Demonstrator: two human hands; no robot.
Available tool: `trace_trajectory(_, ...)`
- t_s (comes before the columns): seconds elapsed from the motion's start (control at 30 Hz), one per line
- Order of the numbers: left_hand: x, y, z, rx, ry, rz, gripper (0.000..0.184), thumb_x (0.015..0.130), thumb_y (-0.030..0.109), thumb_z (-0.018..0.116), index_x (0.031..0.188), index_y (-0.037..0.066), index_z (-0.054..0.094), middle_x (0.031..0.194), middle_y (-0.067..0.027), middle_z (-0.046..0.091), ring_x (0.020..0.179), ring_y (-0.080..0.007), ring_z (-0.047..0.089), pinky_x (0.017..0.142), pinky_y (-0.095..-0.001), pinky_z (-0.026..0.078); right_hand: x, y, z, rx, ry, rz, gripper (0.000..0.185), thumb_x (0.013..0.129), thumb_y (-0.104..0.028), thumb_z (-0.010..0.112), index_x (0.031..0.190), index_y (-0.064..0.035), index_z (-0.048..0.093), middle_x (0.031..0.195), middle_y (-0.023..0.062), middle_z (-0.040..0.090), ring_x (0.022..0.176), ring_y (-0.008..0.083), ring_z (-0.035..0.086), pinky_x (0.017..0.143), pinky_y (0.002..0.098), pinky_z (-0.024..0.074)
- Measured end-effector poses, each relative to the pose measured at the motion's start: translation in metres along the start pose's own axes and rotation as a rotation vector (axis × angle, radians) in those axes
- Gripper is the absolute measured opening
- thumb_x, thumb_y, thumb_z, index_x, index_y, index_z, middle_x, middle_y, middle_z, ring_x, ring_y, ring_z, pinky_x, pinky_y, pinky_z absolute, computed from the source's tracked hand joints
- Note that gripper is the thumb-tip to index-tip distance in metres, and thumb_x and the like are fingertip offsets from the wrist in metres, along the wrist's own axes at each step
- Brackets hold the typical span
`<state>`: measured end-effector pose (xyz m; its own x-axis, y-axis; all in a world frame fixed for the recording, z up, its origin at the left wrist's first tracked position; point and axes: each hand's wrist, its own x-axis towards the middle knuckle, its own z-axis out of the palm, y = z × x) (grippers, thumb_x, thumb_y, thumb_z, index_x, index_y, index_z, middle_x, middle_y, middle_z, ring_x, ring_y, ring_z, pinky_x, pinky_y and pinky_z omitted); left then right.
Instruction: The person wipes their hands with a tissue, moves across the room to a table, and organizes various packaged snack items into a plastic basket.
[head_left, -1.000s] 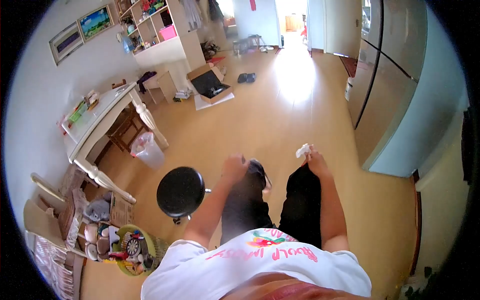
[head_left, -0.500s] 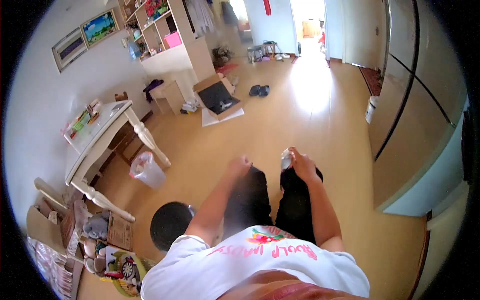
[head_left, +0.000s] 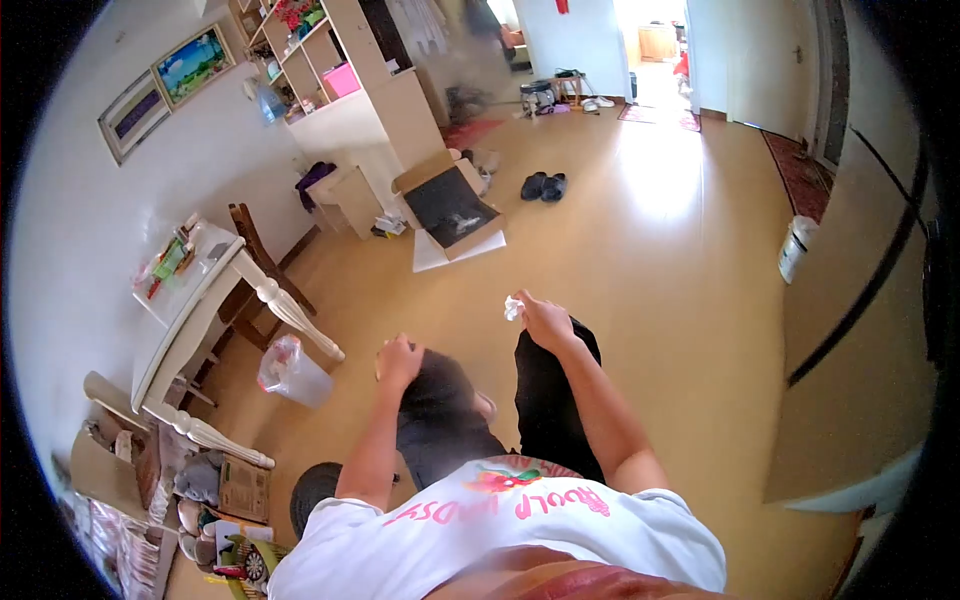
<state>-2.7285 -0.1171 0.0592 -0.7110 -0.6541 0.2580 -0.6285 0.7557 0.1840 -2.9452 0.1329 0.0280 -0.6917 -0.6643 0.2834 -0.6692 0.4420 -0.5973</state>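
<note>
Tissue (head_left: 513,308), white and crumpled, is gripped in the fingers (head_left: 523,297) of your right hand (head_left: 546,324). It projects from the fingertips on the left side of that hand, above the floor (head_left: 650,350). Your right hand is at your right knee, with the black trousers (head_left: 556,408) directly below it.

Your left hand (head_left: 400,362) is beside your left knee, well apart from the tissue. Its fingers are curled; you cannot tell from this view whether they enclose anything.

Forward and left of your left hand, the bin (head_left: 303,380) stands on the floor, fitted with a clear liner. It is just beside a turned leg of the table (head_left: 203,318). The stool (head_left: 316,487) is near your left elbow, partly hidden by your arm and sleeve.

Farther forward, the carton (head_left: 458,212) stands with its flap raised, on a white sheet (head_left: 431,259). Dark slippers (head_left: 543,187) lie on the floor to its right. A white bucket (head_left: 796,250) stands at far right, near the fridge (head_left: 850,410).
</note>
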Motion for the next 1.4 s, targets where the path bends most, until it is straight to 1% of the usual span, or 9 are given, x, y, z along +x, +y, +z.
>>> trace_trajectory(0.13, 0.048, -0.048, 0.007, -0.174, -0.084, -0.122, 0.037, 0.09, 0.041, 0.063, 0.101, 0.007, 0.072, 0.102, -0.0182, 0.074, 0.098, -0.0389, 0.069, 0.087, -0.0491, 0.054, 0.059, -0.031, -0.001, 0.039, -0.02, -0.112, 0.034, 0.097, -0.019, 0.052, 0.131, -0.0164, 0.055, 0.1, 0.0222, 0.072, 0.096, 0.0446, 0.069, 0.08, 0.0542, 0.0538)
trace_trajectory(0.4, 0.106, -0.045, 0.023, -0.215, -0.034, -0.176, 0.035, 0.09, 0.041, 0.065, 0.105, 0.011, 0.073, 0.102, -0.0151, 0.075, 0.098, -0.036, 0.069, 0.087, -0.0475, 0.054, 0.144, -0.031, 0.045, 0.356, -0.111, -0.277, 0.028, 0.097, -0.016, 0.053, 0.124, -0.0115, 0.059, 0.104, 0.0182, 0.071, 0.1, 0.0424, 0.066, 0.089, 0.0534, 0.0488)
trace_trajectory(0.47, 0.118, -0.054, 0.031, -0.224, 0.009, -0.12, 0.036, 0.09, 0.042, 0.066, 0.109, 0.013, 0.073, 0.106, -0.0124, 0.074, 0.103, -0.0332, 0.068, 0.092, -0.0462, 0.051, 0.183, -0.037, 0.066, 0.105, -0.113, -0.415, 0.027, 0.099, -0.017, 0.052, 0.125, -0.0112, 0.06, 0.11, 0.0135, 0.072, 0.103, 0.038, 0.066, 0.089, 0.0498, 0.0498)
trace_trajectory(0.6, 0.141, -0.052, 0.026, -0.265, 0.161, 0.095, 0.04, 0.089, 0.046, 0.068, 0.114, 0.015, 0.071, 0.112, -0.0082, 0.072, 0.111, -0.0289, 0.064, 0.099, -0.0445, 0.045, 0.246, -0.047, 0.114, 0.069, -0.117, -0.584, 0.027, 0.101, -0.022, 0.053, 0.126, -0.0129, 0.059, 0.111, 0.0105, 0.072, 0.102, 0.0333, 0.067, 0.091, 0.046, 0.0497)
trace_trajectory(0.7, 0.16, -0.036, 0.009, -0.369, 0.194, 0.103, 0.037, 0.087, 0.036, 0.076, 0.115, 0.013, 0.07, 0.108, -0.0082, 0.07, 0.105, -0.03, 0.063, 0.095, -0.0449, 0.044, 0.277, -0.069, 0.119, 0.139, -0.287, -0.553, 0.03, 0.099, -0.024, 0.051, 0.123, -0.0135, 0.064, 0.118, 0.0149, 0.07, 0.115, 0.037, 0.063, 0.097, 0.047, 0.0485)
trace_trajectory(0.83, 0.195, -0.047, 0.017, -0.398, 0.23, 0.147, 0.037, 0.085, 0.024, 0.082, 0.116, 0.008, 0.07, 0.105, -0.0084, 0.069, 0.103, -0.0278, 0.063, 0.088, -0.0414, 0.051, 0.318, -0.088, 0.148, 0.22, -0.374, -0.657, 0.028, 0.098, -0.024, 0.051, 0.119, -0.0107, 0.066, 0.118, 0.0156, 0.07, 0.114, 0.0378, 0.063, 0.096, 0.0479, 0.0492)
trace_trajectory(1.07, 0.237, -0.1, 0.046, -0.394, 0.216, -0.069, 0.036, 0.082, 0.012, 0.084, 0.112, 0.004, 0.066, 0.103, -0.0111, 0.07, 0.089, -0.0255, 0.066, 0.079, -0.0363, 0.054, 0.389, -0.115, 0.242, 0.247, -0.396, -0.757, 0.028, 0.097, -0.021, 0.059, 0.125, -0.0151, 0.064, 0.11, 0.0138, 0.073, 0.102, 0.0381, 0.067, 0.087, 0.0506, 0.0515)
trace_trajectory(1.23, 0.244, -0.161, 0.069, -0.447, 0.254, -0.338, 0.035, 0.087, 0.02, 0.081, 0.111, 0.002, 0.064, 0.104, -0.016, 0.07, 0.09, -0.0293, 0.069, 0.077, -0.0385, 0.055, 0.409, -0.161, 0.287, 0.219, -0.659, -0.811, 0.028, 0.101, -0.026, 0.057, 0.126, -0.0159, 0.065, 0.11, 0.0174, 0.072, 0.102, 0.0418, 0.067, 0.086, 0.0504, 0.0529)
trace_trajectory(1.4, 0.24, -0.204, 0.065, -0.553, 0.202, -0.453, 0.03, 0.089, 0.024, 0.079, 0.105, 0.001, 0.067, 0.103, -0.015, 0.065, 0.087, -0.0271, 0.067, 0.076, -0.0374, 0.054, 0.411, -0.188, 0.333, 0.337, -0.665, -0.876, 0.034, 0.1, -0.023, 0.062, 0.129, -0.0078, 0.06, 0.11, 0.0157, 0.073, 0.108, 0.0381, 0.066, 0.093, 0.0469, 0.0499)
